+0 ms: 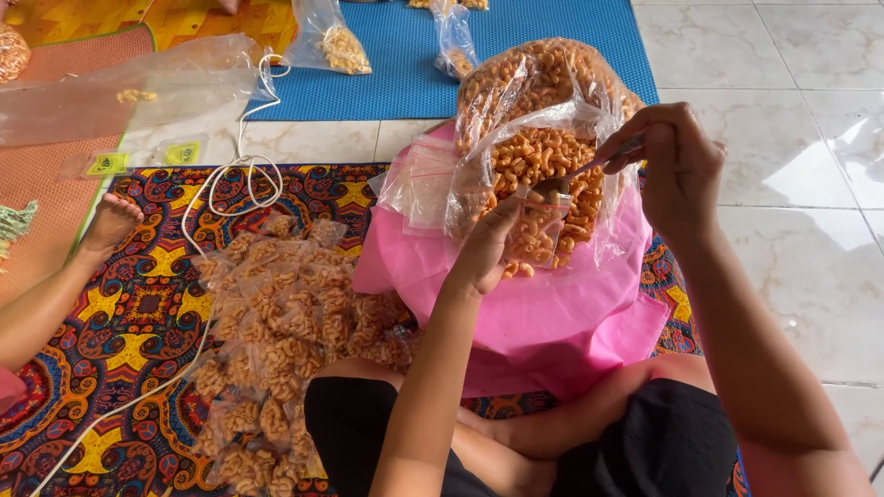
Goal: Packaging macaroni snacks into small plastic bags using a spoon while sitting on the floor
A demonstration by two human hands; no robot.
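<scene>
My left hand (pixel 486 247) holds a small clear plastic bag (pixel 538 232) partly filled with orange curled snacks. My right hand (pixel 677 164) grips a metal spoon (pixel 575 175) whose bowl sits at the mouth of that small bag. Both hands are over a large open plastic sack of the same snacks (pixel 543 120), which rests on a pink cloth (pixel 552 313) in front of my crossed legs.
A pile of several filled small bags (pixel 285 331) lies on the patterned mat (pixel 129 313) to my left. Another person's foot (pixel 110 223) and a white cord (pixel 230 184) are there too. Empty clear bags (pixel 129 87) and a blue mat (pixel 396 64) lie beyond.
</scene>
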